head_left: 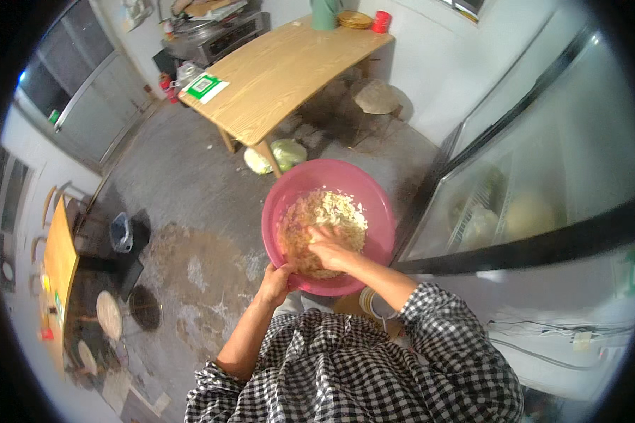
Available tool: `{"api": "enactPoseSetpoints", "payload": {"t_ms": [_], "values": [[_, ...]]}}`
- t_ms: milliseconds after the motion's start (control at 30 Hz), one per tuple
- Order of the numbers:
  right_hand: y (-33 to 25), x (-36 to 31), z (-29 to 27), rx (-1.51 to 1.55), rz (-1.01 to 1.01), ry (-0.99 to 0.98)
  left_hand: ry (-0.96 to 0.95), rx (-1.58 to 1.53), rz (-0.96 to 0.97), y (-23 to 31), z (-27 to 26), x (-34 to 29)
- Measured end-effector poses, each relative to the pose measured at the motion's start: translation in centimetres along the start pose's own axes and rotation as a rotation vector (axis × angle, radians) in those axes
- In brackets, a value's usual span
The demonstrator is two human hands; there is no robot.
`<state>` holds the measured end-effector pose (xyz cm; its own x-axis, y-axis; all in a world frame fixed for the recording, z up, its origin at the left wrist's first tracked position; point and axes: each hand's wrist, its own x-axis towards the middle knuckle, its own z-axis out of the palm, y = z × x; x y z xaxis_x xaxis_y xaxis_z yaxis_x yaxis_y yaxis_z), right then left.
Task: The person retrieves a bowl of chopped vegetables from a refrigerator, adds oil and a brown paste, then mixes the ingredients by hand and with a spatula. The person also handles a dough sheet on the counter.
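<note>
A big pink plastic bowl point(300, 185) sits just in front of me, filled with a pale yellow shredded food mix point(328, 211). My left hand point(275, 280) grips the bowl's near rim from below. My right hand point(329, 247) is inside the bowl, fingers pressed into the mix. Both forearms come out of black-and-white checked sleeves.
A wooden table point(275, 77) stands ahead with a green jug point(324, 14), a red cup point(381, 21) and a green-white card point(204, 87). A cabbage point(279, 154) lies under it on the concrete floor. A glass-fronted display fridge point(543, 183) fills the right. A round stool point(376, 97) stands by the wall.
</note>
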<state>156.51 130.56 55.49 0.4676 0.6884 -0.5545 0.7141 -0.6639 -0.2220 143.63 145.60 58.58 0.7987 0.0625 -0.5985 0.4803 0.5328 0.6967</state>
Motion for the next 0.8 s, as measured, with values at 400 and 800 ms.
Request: {"api": "enactPoseSetpoints", "payload": {"t_ms": [400, 800], "values": [[14.0, 7.3, -4.1, 1.645, 0.311, 0.457, -0.168, 0.058, -0.066, 9.2, 5.7, 19.0], [28.9, 11.3, -18.3, 0.318, 0.127, 0.771, -0.263, 0.177, -0.020, 17.2, 17.2, 32.5]]}}
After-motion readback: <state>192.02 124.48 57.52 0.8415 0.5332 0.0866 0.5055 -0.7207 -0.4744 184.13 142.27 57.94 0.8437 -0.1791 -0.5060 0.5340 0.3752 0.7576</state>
